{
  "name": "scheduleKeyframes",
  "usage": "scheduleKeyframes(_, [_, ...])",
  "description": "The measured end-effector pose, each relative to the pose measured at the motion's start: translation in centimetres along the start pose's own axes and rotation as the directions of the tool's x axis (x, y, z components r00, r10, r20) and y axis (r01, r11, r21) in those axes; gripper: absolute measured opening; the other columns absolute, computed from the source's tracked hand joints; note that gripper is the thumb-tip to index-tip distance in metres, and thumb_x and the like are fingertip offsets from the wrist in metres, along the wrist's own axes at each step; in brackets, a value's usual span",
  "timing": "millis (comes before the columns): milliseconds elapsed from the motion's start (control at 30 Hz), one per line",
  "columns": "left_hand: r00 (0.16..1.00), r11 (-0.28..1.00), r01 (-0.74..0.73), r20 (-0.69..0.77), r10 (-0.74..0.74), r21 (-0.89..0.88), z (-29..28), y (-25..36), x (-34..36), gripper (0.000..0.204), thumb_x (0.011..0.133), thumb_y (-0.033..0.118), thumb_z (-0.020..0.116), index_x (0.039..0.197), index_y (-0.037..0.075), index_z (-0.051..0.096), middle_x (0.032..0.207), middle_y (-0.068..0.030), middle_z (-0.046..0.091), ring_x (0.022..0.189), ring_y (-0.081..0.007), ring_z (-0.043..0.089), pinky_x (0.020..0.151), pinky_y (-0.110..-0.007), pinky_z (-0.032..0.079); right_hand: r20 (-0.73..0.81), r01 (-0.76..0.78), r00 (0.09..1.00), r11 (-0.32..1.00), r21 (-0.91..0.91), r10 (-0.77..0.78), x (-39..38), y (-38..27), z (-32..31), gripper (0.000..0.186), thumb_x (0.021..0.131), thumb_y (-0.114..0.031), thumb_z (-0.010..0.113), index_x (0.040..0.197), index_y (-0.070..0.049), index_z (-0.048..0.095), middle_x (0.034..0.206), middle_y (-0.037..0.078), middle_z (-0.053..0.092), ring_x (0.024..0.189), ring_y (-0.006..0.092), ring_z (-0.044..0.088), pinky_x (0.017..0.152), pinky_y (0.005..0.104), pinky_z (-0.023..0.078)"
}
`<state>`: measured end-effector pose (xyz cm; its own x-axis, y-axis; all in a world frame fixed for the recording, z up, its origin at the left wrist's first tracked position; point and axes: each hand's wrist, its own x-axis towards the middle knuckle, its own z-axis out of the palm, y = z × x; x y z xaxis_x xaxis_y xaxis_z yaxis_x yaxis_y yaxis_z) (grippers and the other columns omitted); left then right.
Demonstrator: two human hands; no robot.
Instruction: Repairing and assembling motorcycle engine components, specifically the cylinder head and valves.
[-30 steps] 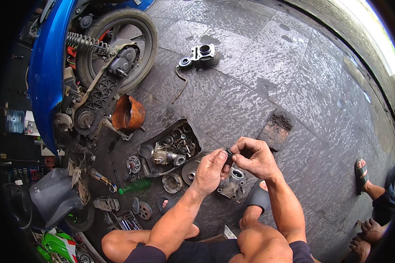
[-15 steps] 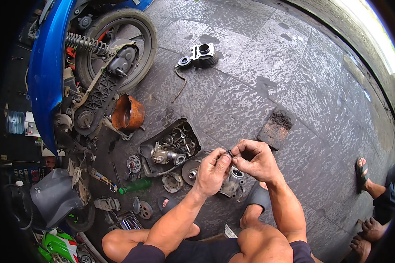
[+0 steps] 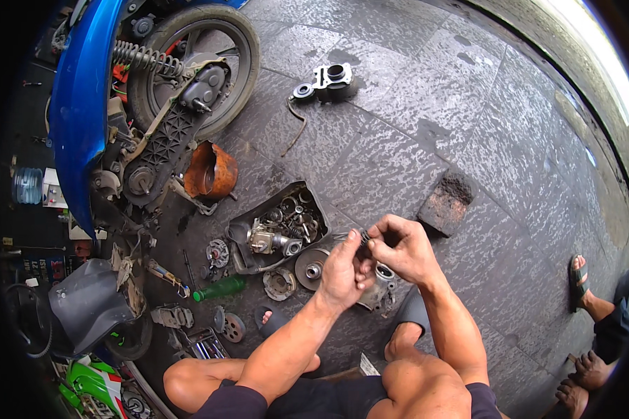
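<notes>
A small dark ridged part that looks like a coil spring (image 3: 364, 238) is pinched between the fingertips of both hands. My left hand (image 3: 342, 271) has its thumb and fingers closed at one end of it. My right hand (image 3: 400, 246) grips the other end between thumb and forefinger. Just under the hands, a metal engine casting (image 3: 382, 285) stands on the floor, partly covered by them. Beside my left hand lies a round metal disc with a hub (image 3: 313, 269). A dark tray (image 3: 242, 257) left of it holds a carburetor (image 3: 264, 241) and several small metal parts.
A partly dismantled scooter with a rear wheel (image 3: 248, 91) stands at the far left. An orange metal shroud (image 3: 215, 174), a green bottle (image 3: 220, 288) and a ring-shaped part (image 3: 279, 285) lie nearby. Ahead sits an engine cylinder (image 3: 337, 87); rightward, a stone block (image 3: 447, 202). Another person's hands (image 3: 588, 370) show lower right.
My left hand has turned, its thumb now pointing more upward, and more of the small dark part shows between my fingertips. The whole view has shifted slightly.
</notes>
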<state>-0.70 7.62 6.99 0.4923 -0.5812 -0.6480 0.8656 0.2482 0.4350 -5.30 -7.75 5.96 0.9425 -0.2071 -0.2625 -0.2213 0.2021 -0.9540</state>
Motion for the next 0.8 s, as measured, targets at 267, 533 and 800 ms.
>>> scheduleKeyframes(267, [0.625, 0.124, 0.067, -0.138, 0.768, 0.990, -12.6, 6.4, 6.1, 0.045, 0.095, 0.040, 0.067, 0.101, -0.004, 0.069, 0.081, -0.0117, 0.070, 0.075, -0.0171, 0.063, 0.070, -0.035, 0.050, -0.065, -0.119, 0.993, 0.924, -0.364, 0.102, -0.9, 6.2, -4.2, 0.031, 0.090, -0.015, 0.066, 0.115, 0.003, 0.068, 0.100, 0.011, 0.072, 0.095, 0.0154, 0.065, 0.087, 0.0338, 0.052])
scheduleKeyframes(533, [0.520, 0.080, 0.131, -0.137, 0.843, 0.988, -17.6, 9.9, 7.4, 0.044, 0.093, 0.038, 0.069, 0.098, -0.006, 0.070, 0.083, -0.0176, 0.072, 0.076, -0.0255, 0.068, 0.074, -0.039, 0.052, -0.145, -0.309, 0.951, 0.872, -0.380, 0.274, -5.5, 11.9, -5.9, 0.031, 0.087, -0.013, 0.064, 0.113, 0.003, 0.070, 0.102, 0.019, 0.074, 0.098, 0.0254, 0.070, 0.088, 0.0381, 0.054])
scheduleKeyframes(800, [0.408, -0.003, 0.282, -0.117, 0.905, 0.959, -15.2, 9.4, 7.8, 0.039, 0.093, 0.035, 0.069, 0.098, -0.003, 0.068, 0.083, -0.0155, 0.071, 0.077, -0.0248, 0.067, 0.074, -0.039, 0.051, -0.189, -0.400, 0.915, 0.861, -0.314, 0.356, -6.3, 13.3, -6.2, 0.029, 0.088, -0.015, 0.065, 0.110, 0.003, 0.070, 0.101, 0.022, 0.074, 0.096, 0.0293, 0.072, 0.085, 0.0380, 0.055])
